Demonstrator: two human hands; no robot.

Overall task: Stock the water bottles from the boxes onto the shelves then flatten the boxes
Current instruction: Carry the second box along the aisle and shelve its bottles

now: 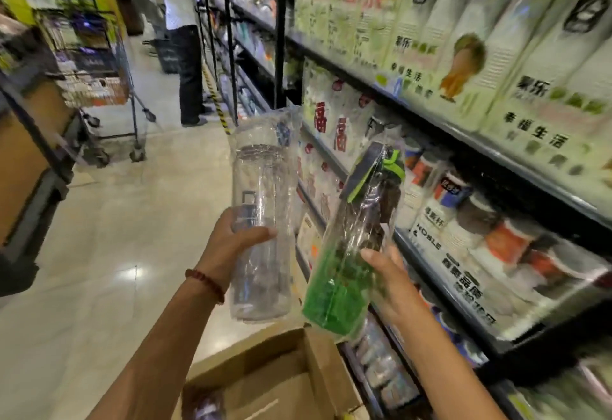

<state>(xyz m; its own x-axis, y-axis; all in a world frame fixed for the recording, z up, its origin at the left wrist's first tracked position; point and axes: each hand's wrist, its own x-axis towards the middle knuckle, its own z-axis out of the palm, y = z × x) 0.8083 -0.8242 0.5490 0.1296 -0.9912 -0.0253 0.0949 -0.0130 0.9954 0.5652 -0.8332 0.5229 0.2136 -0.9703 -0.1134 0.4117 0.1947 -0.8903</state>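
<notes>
Shop aisle w/ glossy beige tile floor [109, 254], frame blurred by motion. Landmark: open cardboard box [265, 376] on the floor at bottom centre. Right of the box, dark metal shelves [440, 128] run up the aisle, several tiers, packed w/ boxed cups and wrapped bottles; count not readable in the blur. Far beyond the box, up the aisle, 1 wire trolley [99, 88] at left loaded w/ stock, and 1 person in white top [182, 22] facing the shelves.

Counts: 1 box, 2 bottles in hand, 2 hands. Something bluish lies in the box's near left corner, too blurred to ID.

Left hand [231, 247], beaded bracelet [205, 284] on wrist, is directly above the box; fingers and thumb curled round the mid-body of a clear bottle [261, 221] in plastic wrap, held upright.

Right hand [387, 284], above the box's right edge and next to the shelf front, grasps the lower half of a green bottle [347, 270], also wrapped, dark/green lid up top, tilted w/ its top leaning toward the shelves. Both bottles are in the air, just beside each other; whether they touch, can't tell.
</notes>
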